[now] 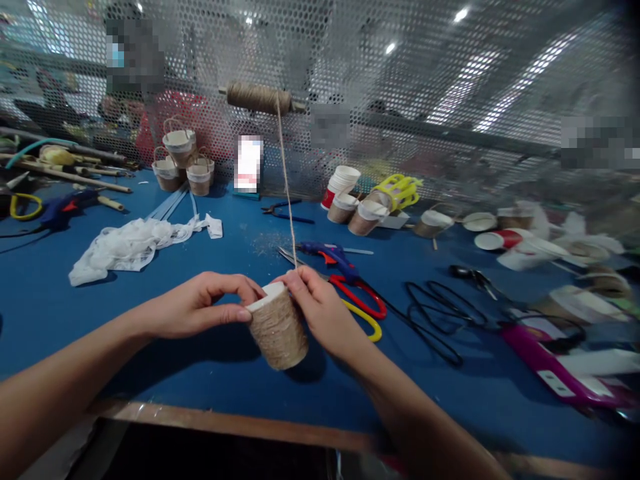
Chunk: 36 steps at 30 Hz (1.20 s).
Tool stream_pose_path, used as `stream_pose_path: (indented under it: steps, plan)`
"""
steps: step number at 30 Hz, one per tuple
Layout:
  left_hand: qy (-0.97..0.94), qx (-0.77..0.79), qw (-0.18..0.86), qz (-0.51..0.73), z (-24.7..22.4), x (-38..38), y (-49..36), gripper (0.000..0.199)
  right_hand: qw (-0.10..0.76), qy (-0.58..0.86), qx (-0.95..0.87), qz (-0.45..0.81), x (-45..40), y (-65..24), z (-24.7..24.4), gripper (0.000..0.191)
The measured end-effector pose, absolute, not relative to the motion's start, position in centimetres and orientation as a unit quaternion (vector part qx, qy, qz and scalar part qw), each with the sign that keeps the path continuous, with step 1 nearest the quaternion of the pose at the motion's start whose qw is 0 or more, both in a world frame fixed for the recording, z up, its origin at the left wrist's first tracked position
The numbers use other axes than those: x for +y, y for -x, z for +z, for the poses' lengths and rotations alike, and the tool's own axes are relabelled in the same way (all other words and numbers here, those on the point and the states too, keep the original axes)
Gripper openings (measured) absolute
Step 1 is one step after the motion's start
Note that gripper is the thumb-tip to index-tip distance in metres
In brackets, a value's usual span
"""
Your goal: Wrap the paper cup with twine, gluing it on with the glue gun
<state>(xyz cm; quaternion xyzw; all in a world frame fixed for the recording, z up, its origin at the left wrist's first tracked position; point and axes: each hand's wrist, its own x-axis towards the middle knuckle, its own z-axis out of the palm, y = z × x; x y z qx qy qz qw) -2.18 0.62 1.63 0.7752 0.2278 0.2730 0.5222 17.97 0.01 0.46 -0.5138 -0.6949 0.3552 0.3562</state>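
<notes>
A paper cup wrapped in twine (280, 330) is held tilted above the blue table, its white rim facing up toward the left. My left hand (205, 303) pinches that rim, fingers inside the mouth and thumb outside. On the other side, my right hand (320, 303) is closed at the cup's upper edge, where a strand of twine (287, 187) meets the fingertips. The strand runs up taut to a twine spool (257, 98) on a stick by the mesh. Behind my right hand lie scissors (370, 300) with red and yellow handles and a blue glue gun (333, 257).
White lace fabric (125, 247) lies left, near small twine baskets (180, 157). Pliers (290, 213) and a lit phone (249, 165) are toward the back. Cups (340, 183), a black cable (435, 320) and a purple power strip (555, 370) occupy the right. Perforated mesh (425, 80) rises behind.
</notes>
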Motion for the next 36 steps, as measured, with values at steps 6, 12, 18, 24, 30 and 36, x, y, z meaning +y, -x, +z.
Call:
stream_pose_path:
  steps: [6,12,18,24,30,36]
  plan:
    - [-0.785,0.248,0.497,0.272,1.6,0.6,2.0,0.008,0.356,0.528,-0.695,0.334,0.0,-17.8,0.2,0.029]
    - [-0.807,0.25,0.48,0.239,1.5,0.7,2.2,0.009,0.361,0.527,-0.707,0.304,0.0,-17.8,0.3,0.025]
    - [-0.812,0.271,0.466,0.224,1.5,0.7,2.2,0.014,0.358,0.525,-0.71,0.303,0.1,-17.8,0.3,0.025]
    - [-0.703,0.314,0.496,0.401,1.3,1.9,3.0,0.012,0.369,0.53,-0.702,0.299,0.3,-17.9,0.5,0.026]
    - [-0.715,0.409,0.385,0.416,0.7,2.0,2.0,0.037,0.375,0.537,-0.712,0.254,0.1,-17.5,0.1,0.025]
    - [-0.709,0.4,0.39,0.43,0.7,1.2,1.1,0.013,0.385,0.521,-0.74,0.181,0.1,-17.1,-0.5,0.023]
